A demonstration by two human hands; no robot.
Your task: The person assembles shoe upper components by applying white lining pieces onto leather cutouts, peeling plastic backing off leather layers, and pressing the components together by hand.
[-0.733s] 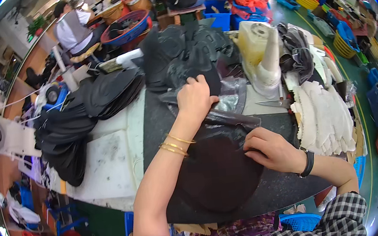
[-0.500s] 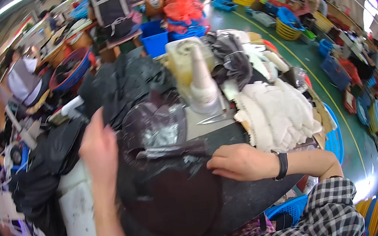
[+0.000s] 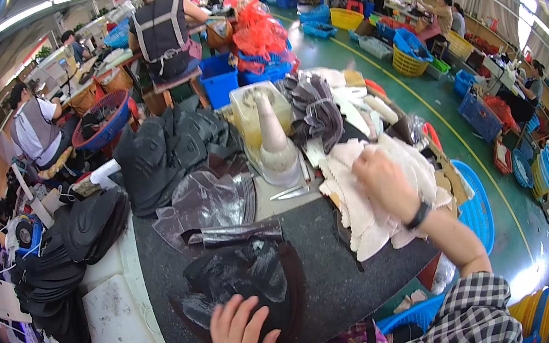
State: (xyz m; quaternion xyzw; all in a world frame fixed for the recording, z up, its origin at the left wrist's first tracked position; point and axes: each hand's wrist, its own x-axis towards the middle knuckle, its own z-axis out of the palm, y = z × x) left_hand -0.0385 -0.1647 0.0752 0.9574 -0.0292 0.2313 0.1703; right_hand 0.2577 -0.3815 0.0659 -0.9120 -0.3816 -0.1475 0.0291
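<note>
My left hand (image 3: 241, 333) lies with spread fingers on the near edge of a black cut piece (image 3: 232, 276) with glossy smears. Beneath that piece, a dark brown curved piece (image 3: 293, 282) shows at the sides. Over a stack of off-white fuzzy cut pieces (image 3: 370, 228), my right hand (image 3: 386, 185) has bent fingers blurred by motion; whether they grip one is hidden. Beyond my left hand lie a rolled shiny dark strip (image 3: 241, 233) and glossy dark brown sheets (image 3: 206, 200). A pale cone-shaped bottle (image 3: 275, 140) stands behind, with scissors (image 3: 296, 190) at its foot.
Black moulded pieces (image 3: 150, 159) are heaped at the back left, others (image 3: 60, 266) at the left edge. A yellowish translucent container (image 3: 246, 110) stands behind the bottle. Bundled dark strips (image 3: 315, 108) lie beside it. A blue basket (image 3: 474, 208) stands right of the table. Other people sit working farther off.
My left hand has come down from the left onto the black piece. The right hand has left the dark piece for the off-white stack. The black piece now lies over the brown one.
</note>
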